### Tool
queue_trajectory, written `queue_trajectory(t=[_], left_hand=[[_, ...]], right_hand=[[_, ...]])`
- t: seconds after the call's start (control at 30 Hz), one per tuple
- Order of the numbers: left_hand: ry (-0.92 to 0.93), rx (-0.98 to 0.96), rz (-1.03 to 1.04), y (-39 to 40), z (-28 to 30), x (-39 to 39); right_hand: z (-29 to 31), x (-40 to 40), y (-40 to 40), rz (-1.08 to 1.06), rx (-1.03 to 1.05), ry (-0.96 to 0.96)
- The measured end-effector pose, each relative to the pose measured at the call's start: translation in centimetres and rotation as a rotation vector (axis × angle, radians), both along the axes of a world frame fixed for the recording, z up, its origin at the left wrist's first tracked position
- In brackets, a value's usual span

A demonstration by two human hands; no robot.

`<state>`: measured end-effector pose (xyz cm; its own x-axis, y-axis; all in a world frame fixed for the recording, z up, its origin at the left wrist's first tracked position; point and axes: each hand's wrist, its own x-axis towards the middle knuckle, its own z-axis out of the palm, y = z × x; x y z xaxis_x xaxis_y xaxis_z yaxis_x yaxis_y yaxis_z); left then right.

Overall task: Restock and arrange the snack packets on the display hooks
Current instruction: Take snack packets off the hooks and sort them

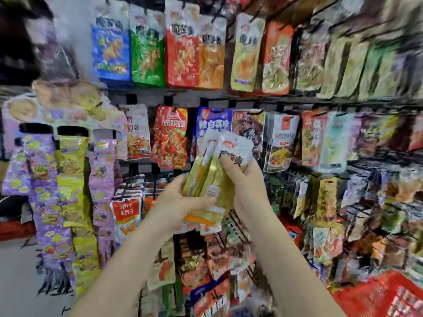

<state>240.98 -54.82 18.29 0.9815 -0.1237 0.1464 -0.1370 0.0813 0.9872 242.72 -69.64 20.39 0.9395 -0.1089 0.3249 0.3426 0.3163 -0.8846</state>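
wall: pale grey panel (68, 24) at 11 o'clock, behind the top row; heavily blurred
rack: black wire display frame (366, 104), horizontal rail running from centre to 3 o'clock, more black wire tiers below it toward 4 o'clock
floor: light grey surface (20, 282) at 8 o'clock, dark smeared marks on it
red strip: low red band (13, 229) at 9 o'clock, just above the floor; cannot tell what it is
basket: red plastic crate (384, 296) at 5 o'clock, lattice wall visible
dark area: unlit region (13, 42) at 10 o'clock, no detail
light: even, bright, no hard shadows; edges of view motion-blurred
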Motion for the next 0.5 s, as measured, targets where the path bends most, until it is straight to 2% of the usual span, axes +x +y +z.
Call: queue_trajectory(t=[0.13, 0.27, 0.37, 0.5], left_hand=[[-0.087, 0.120, -0.173, -0.9, 5.3, 1.3], [-0.003, -0.004, -0.282, -3.5, 8.8, 2.2], [0.008, -0.080, -0.261, -6.1, 10.4, 1.9], [-0.085, -0.193, -0.139, -8.3, 12.7, 2.4]], right_hand=[[4.2, 0.3, -1.8, -0.039, -0.221, -0.193], [7.7, 1.1, -3.6, -0.114, -0.343, -0.338], [9.5, 2.2, -5.0, -0.142, -0.387, -0.426], [10.1, 3.9, -7.6, -0.080, -0.481, -0.425]])
